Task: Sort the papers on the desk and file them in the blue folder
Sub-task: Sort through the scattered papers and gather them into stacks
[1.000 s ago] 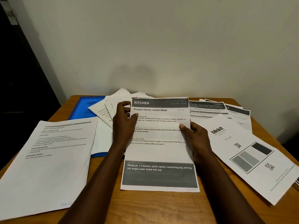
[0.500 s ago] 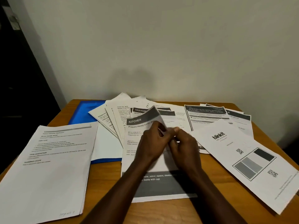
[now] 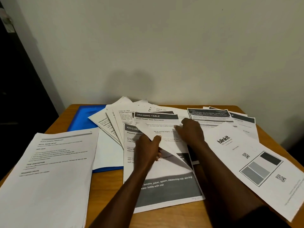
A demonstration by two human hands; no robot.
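Observation:
The KITCHEN sheet (image 3: 166, 191) lies flat in front of me on the wooden desk (image 3: 189, 216). On top of it, my left hand (image 3: 148, 150) pinches the left edge of the DRESSING TABLE sheet (image 3: 156, 124), whose lower corner curls up. My right hand (image 3: 190, 129) rests on that sheet's right edge; how its fingers lie is unclear. The blue folder (image 3: 82, 119) lies at the back left, mostly covered by a fan of white sheets (image 3: 113, 124).
A thick stack of printed pages (image 3: 49, 170) sits at the left front. A blinkit sheet (image 3: 250, 162) with QR codes lies at the right, and more dark-headed sheets (image 3: 213, 116) lie behind it. A wall stands close behind the desk.
The KITCHEN sheet went from being held up in both hands to lying flat. Both hands moved to the DRESSING TABLE sheet, now drawn over it.

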